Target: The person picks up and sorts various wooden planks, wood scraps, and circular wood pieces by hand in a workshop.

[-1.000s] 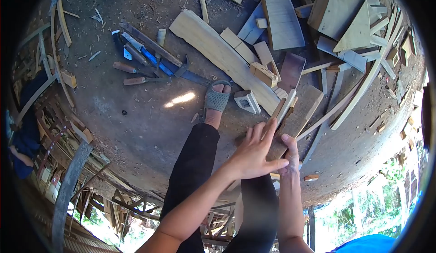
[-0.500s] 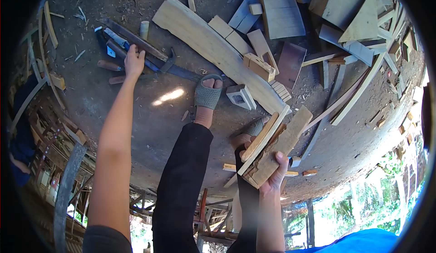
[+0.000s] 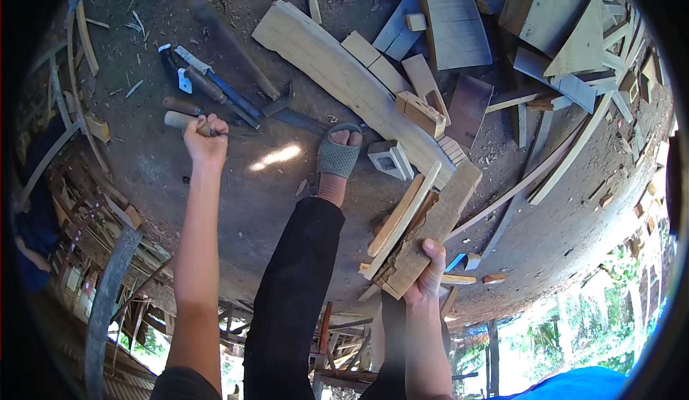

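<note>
Wooden boards (image 3: 423, 220) are resting clenched in my right hand (image 3: 428, 278), hiding its fingers; my left hand (image 3: 204, 140) is gripping a chisel (image 3: 188, 121) over the floor (image 3: 237, 185), its blade blurred.

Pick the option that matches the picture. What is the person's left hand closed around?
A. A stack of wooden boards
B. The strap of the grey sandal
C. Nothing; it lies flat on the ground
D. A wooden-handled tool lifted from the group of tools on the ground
D: the left hand is fisted around a wooden-handled tool, while the stack of wooden boards is gripped by the right hand.
</note>
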